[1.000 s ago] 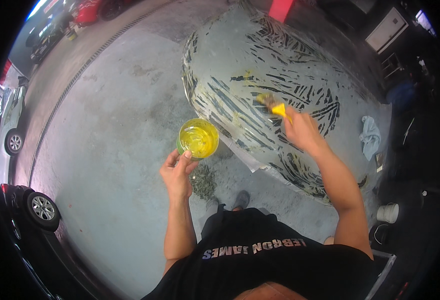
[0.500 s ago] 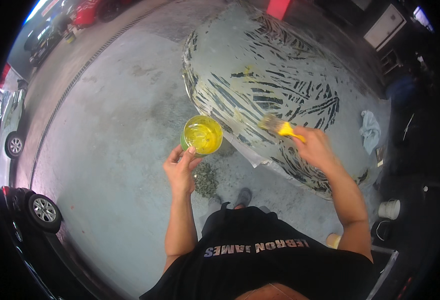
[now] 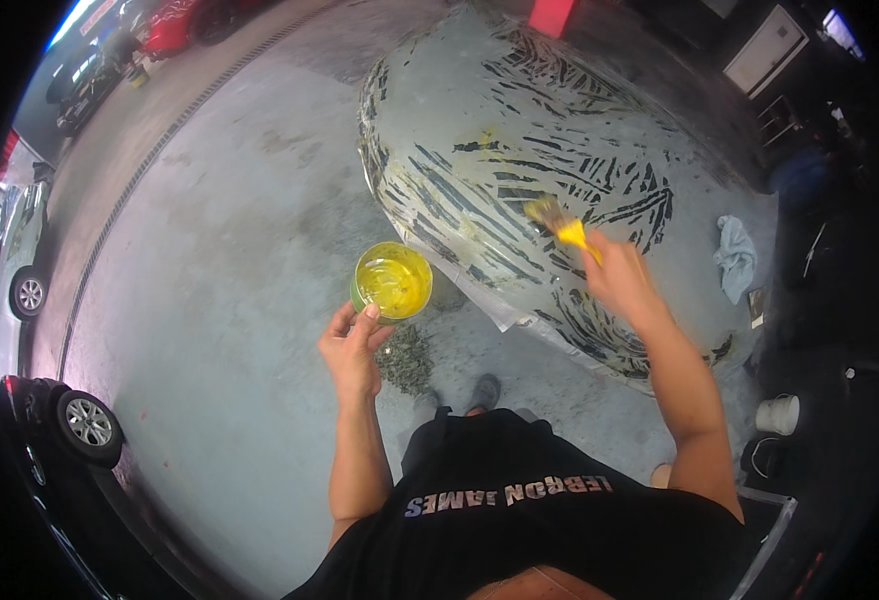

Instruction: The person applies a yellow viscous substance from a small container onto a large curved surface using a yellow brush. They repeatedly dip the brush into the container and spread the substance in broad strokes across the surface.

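My left hand [image 3: 352,345] is closed round an open round tub [image 3: 360,300], its thumb at the rim. Inside the tub lies a glossy yellow substance [image 3: 396,284]. My right hand [image 3: 620,275] grips a paintbrush [image 3: 574,236] with a yellow handle. Its bristles, stained yellowish, are over a large rounded grey form [image 3: 440,110] marked with many dark streaks; whether they touch it I cannot tell. Yellow smears show on the form's far part. Pale sheeting [image 3: 490,308] runs along its near edge.
A light blue cloth [image 3: 736,258] lies at the form's right side. White bucket [image 3: 778,414] stands at the lower right. Debris [image 3: 407,362] is on the grey floor by my feet. Parked along the left are a black car [image 3: 70,480] and a silver car [image 3: 22,255].
The brush in my right hand has moved farther away over the streaked form. My left hand has lowered the tub slightly toward me and to the left.
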{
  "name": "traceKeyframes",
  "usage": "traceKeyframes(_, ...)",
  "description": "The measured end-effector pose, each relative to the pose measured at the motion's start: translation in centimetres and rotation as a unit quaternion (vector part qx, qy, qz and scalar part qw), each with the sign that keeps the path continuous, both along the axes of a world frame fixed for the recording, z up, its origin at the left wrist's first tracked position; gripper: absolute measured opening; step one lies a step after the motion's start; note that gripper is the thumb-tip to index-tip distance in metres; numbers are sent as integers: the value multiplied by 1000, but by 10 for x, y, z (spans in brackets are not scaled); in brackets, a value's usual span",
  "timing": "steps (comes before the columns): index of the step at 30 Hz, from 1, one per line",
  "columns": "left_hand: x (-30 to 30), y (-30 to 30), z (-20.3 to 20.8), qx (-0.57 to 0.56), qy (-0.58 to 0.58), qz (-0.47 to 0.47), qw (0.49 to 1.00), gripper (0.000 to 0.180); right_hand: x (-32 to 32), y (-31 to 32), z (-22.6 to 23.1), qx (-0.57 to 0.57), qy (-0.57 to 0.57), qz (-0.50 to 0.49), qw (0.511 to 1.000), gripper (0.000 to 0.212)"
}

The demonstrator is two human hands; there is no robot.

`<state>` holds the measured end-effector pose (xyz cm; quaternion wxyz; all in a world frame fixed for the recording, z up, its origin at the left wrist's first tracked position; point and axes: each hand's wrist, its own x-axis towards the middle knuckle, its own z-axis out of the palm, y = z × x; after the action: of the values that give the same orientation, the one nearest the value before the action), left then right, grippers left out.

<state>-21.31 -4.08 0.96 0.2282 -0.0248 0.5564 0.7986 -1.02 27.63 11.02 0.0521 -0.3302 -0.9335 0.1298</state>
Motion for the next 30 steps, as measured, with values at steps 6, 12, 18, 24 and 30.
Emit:
traceKeyframes(6, -3, 17, 7, 4, 10, -25, 1000, 50, 41, 1, 19, -52, 48, -36, 997, 20)
traceKeyframes(12, 0, 34, 11, 7, 20, -53, 998, 50, -9, -24, -18, 24, 51, 33, 998, 19)
traceKeyframes(18, -7, 29, 10, -2, 17, -49, 999, 52, 34, -25, 36, -5, 2, 16, 1000, 14)
traceKeyframes(24, -6, 29, 11, -29, 73, -61, 995, 41, -14, -14, 7, 23, 27, 45, 998, 33)
traceKeyframes(30, -11, 55, 20, -103, 138, -145, 974, 52, 53, 18, 51, -90, 130, 21, 987, 15)
